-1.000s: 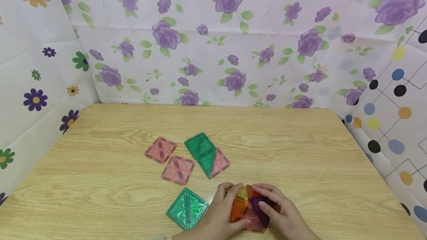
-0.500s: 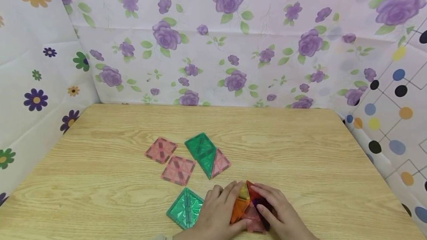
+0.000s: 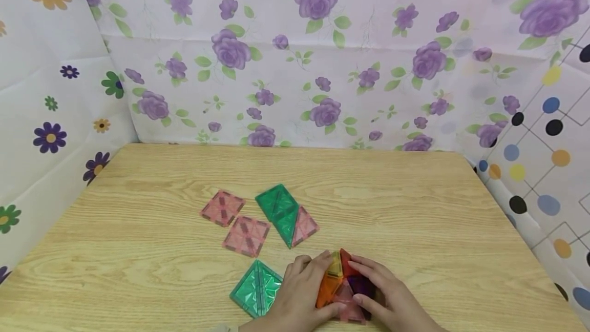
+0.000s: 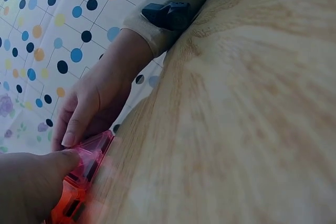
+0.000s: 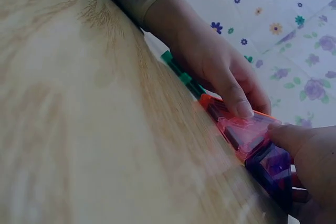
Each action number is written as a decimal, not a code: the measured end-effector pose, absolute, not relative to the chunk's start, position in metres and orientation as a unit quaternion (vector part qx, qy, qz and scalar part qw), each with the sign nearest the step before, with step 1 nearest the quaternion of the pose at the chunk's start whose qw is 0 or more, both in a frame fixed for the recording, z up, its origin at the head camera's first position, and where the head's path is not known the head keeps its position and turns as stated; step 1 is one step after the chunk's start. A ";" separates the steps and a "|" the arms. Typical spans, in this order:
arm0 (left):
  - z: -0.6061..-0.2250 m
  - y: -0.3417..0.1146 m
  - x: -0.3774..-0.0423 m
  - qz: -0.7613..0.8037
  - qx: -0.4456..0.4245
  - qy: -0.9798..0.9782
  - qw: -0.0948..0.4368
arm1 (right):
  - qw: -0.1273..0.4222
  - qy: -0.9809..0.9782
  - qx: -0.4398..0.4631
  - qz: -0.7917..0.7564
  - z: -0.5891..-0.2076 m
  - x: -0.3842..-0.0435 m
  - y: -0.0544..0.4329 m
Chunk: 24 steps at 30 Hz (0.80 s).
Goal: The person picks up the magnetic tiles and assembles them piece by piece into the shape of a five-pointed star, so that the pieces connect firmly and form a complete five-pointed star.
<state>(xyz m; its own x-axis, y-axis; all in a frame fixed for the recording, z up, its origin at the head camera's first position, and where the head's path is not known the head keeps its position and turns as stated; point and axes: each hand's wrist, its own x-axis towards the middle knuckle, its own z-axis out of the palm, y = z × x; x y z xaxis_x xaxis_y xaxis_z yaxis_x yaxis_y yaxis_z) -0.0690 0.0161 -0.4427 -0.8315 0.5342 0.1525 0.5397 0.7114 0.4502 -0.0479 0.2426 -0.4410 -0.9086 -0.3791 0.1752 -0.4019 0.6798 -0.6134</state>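
Between the two hands stands a low peaked shape of translucent magnetic tiles, with a pink tile, an orange tile, a yellow tile, a red tile and a purple tile. My left hand grips its left side, thumb on the pink tile and fingers over the far edge. From the right, my right hand holds the purple and red side, its thumb near the pink tile. In the right wrist view the pink tile leans inward beside the purple tile.
A green square of two triangles lies left of my left hand, partly covered by it. Farther back are two pink squares and green triangles with a pink triangle alongside. Patterned cloth encloses the wooden table.
The fingers have shifted slightly over the tiles, and the red and purple sides have tilted a little between the hands. My left hand covers more of the green square. The other tiles stay put.
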 end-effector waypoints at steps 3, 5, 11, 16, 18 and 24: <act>-0.441 0.016 -0.069 -0.247 -0.289 -0.925 -0.005 | 0.050 -0.921 0.207 0.326 -0.442 -0.048 0.241; -0.440 0.015 -0.069 -0.251 -0.288 -0.924 -0.014 | 0.077 -0.923 0.209 0.314 -0.442 -0.048 0.242; -0.438 0.008 -0.066 -0.241 -0.317 -0.917 -0.006 | 0.093 -0.922 0.227 0.299 -0.444 -0.050 0.247; -0.438 0.007 -0.068 -0.204 -0.329 -0.922 0.022 | 0.067 -0.930 0.211 0.292 -0.445 -0.050 0.243; -0.438 0.006 -0.069 -0.192 -0.328 -0.924 0.032 | 0.069 -0.934 0.204 0.284 -0.445 -0.052 0.241; -0.437 0.002 -0.074 -0.195 -0.324 -0.925 0.029 | 0.097 -0.930 0.221 0.277 -0.446 -0.056 0.236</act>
